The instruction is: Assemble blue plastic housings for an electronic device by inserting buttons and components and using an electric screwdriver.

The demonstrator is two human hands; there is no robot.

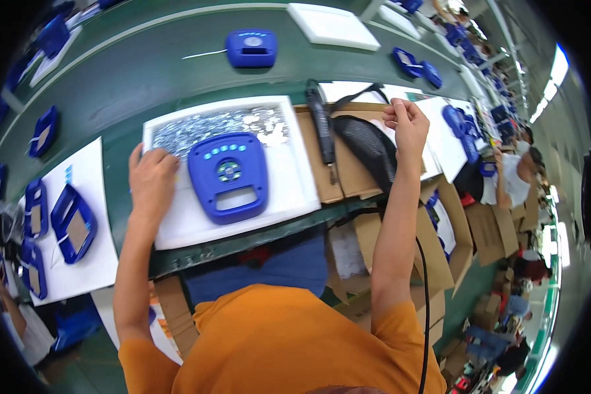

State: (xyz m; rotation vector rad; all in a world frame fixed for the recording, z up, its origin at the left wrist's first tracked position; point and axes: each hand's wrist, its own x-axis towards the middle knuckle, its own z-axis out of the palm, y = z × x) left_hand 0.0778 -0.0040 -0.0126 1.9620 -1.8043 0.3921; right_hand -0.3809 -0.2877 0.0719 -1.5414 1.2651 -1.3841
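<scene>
1. Blue case (230, 174) sits on the white tray (294, 177), green bench (117, 172) underneath.
2. Left hand (153, 180): tray's left edge, fingers curled, can't tell if gripping.
3. Right hand (409, 128): right of tray, fingertips together.
4. Cardboard boxes (490, 231), people (515, 176) further right.

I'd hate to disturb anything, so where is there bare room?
Bare: green surface left of the white wire; foam tray between blue casing and tray's right rim. Crowded: cardboard under screwdriver and black mesh; left white board with blue shells.
</scene>
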